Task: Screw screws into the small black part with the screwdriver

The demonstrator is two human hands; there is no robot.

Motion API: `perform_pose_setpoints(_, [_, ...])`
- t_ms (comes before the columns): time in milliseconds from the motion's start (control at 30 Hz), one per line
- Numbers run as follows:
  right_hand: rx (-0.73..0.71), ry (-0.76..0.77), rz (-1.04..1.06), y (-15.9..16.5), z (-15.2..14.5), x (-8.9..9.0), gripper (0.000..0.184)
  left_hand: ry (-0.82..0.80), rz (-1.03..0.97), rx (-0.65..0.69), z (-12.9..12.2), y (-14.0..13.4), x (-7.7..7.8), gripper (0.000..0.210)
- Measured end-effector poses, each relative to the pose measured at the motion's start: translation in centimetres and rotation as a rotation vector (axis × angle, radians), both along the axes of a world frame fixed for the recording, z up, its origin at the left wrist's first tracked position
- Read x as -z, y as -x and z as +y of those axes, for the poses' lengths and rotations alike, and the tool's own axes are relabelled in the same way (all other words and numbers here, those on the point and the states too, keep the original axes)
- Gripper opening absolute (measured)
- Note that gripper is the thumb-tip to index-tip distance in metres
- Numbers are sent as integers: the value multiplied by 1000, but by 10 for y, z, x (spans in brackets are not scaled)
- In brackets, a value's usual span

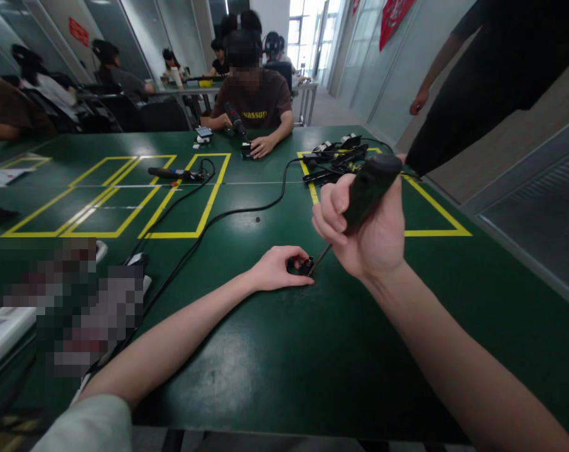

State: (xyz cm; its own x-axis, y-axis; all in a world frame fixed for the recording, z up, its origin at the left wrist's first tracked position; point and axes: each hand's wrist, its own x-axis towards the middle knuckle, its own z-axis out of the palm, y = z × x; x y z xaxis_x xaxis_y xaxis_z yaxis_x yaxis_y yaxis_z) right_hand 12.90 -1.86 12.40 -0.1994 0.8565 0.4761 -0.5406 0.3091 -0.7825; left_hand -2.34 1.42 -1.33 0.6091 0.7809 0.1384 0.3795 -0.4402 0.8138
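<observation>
My right hand (364, 226) is wrapped round the thick dark handle of a screwdriver (372, 188), held up above the table. Its thin shaft slants down to the left, and the tip reaches a small black part (306, 266) on the green tabletop. Whether the tip sits in a screw is too small to tell. Around that part curl the fingers and thumb of my left hand (279, 269), gripping it from the left and resting on the table. The part shows a short round metal-edged opening facing up; my fingers hide some of it.
A pile of black cabled parts (338, 157) lies at the back right. A black cable (247, 211) crosses the table past a dark pen-shaped tool (171, 173). White power strips (11, 333) lie at left. Opposite, a person (256, 94) works with a power screwdriver; another stands at right.
</observation>
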Motion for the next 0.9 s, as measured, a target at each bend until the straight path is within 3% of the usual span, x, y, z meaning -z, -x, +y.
perform_pose_setpoints(133, [-16, -45, -19, -2, 0, 1, 78, -3, -5, 7, 0, 0, -2, 42])
perform_pose_setpoints(500, [38, -33, -20, -1, -2, 2, 76, -18, -11, 20, -1, 1, -2, 37])
perform_pose_setpoints(667, [37, -8, -83, -8, -12, -13, 69, -15, -6, 12, -2, 0, -4, 35])
perform_pose_setpoints(800, [149, 42, -105, -18, -7, -21, 70, -12, -9, 20, -2, 0, -4, 34])
perform_pose_setpoints(900, [402, 220, -138, -27, 12, -1, 73, -21, -9, 33, 0, 1, -3, 34])
